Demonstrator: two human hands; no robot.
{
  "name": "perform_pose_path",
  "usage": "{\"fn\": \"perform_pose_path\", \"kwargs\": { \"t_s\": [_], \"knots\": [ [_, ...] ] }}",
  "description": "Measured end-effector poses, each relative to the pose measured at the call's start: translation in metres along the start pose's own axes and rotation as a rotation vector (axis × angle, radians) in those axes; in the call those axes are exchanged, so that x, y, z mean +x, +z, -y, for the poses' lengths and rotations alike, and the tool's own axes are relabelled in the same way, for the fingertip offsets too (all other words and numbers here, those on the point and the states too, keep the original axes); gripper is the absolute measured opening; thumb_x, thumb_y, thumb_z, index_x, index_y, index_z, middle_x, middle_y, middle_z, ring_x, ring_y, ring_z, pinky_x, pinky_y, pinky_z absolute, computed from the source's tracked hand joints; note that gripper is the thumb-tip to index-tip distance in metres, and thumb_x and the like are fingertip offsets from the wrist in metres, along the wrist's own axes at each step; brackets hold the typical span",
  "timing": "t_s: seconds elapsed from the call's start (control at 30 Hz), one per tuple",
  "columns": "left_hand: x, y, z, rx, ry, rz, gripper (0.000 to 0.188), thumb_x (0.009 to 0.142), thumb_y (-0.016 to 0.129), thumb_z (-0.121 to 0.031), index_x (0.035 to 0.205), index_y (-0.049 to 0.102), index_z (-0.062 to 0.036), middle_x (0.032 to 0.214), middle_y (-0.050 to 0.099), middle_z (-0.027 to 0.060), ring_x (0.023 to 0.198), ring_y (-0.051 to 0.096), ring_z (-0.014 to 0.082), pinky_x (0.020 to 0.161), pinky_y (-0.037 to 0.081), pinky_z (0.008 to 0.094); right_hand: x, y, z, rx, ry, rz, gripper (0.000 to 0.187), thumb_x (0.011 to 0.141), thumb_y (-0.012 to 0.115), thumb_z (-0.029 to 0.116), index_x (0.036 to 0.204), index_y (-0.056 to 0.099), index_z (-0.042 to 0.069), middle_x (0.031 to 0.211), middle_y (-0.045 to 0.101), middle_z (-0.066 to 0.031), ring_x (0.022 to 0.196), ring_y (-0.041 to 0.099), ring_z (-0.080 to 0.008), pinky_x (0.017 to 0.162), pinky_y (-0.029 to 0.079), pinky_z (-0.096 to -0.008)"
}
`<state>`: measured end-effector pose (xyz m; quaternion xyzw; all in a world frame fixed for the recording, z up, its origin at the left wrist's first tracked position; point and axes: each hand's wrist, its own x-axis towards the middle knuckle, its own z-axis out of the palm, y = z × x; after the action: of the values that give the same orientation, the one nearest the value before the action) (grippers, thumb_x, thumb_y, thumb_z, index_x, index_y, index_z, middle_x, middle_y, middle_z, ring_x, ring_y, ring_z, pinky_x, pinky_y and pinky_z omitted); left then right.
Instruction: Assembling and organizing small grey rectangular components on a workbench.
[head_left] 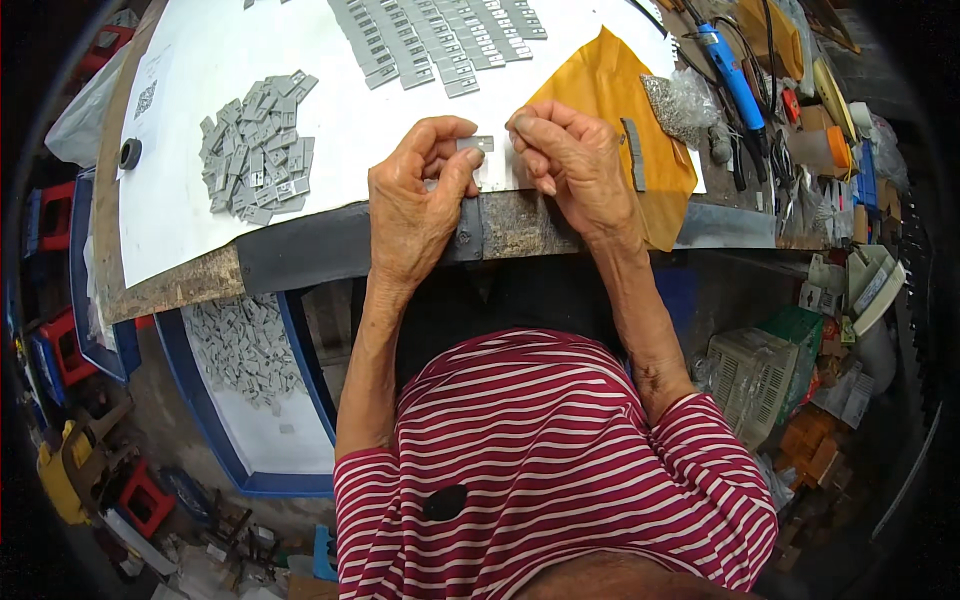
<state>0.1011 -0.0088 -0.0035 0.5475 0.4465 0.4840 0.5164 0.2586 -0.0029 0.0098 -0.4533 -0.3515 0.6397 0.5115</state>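
Between thumb and fingertips, my left hand [425, 190] holds a small flat grey rectangular piece [478, 144] above the white sheet, near the table's front edge. My right hand [575, 155] is just to its right, thumb and forefinger pinched together. Whatever sits in that pinch, if anything, is too small to make out. To the left lies a loose heap of similar grey pieces [262, 150]. Farther back, more such pieces [430, 40] stand in neat overlapping rows.
A yellow-orange cloth [600, 80] with a dark grey strip [633, 155] lies at the right, beside a clear bag of tiny metal parts [672, 108]. Beyond are a blue-handled tool [730, 70] and pliers. A blue tray [255, 482] of grey pieces stands below the table's left side.
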Motion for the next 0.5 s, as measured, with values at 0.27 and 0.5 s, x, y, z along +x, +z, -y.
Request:
{"fn": "perform_pose_path", "kwargs": {
  "t_s": [0.27,0.5],
  "knots": [
    [0.0,0.001,-0.001,-0.126,0.054,-0.183,0.016,0.081,0.055,0.001,0.097,0.056,0.0035,0.07,0.058,0.0047,0.061,0.056,0.0075,0.055,0.046,0.0174,-0.005,0.0,-0.009,-0.707,-0.317,-0.035,0.011,0.078,0.056,0.006,0.082,0.059,-0.004,0.06,0.053,-0.0027,0.054,0.049,-0.0092,0.05,0.042,-0.0238],
    [-0.004,0.0,-0.001,-0.164,0.059,-0.234,0.016,0.081,0.055,0.002,0.097,0.055,0.0044,0.07,0.056,0.0034,0.062,0.056,0.0073,0.055,0.044,0.017,-0.005,0.008,-0.013,-1.003,-0.468,0.037,0.008,0.077,0.057,0.003,0.084,0.058,-0.001,0.071,0.054,-0.0079,0.061,0.052,-0.017,0.054,0.042,-0.0286]
  ]
}}
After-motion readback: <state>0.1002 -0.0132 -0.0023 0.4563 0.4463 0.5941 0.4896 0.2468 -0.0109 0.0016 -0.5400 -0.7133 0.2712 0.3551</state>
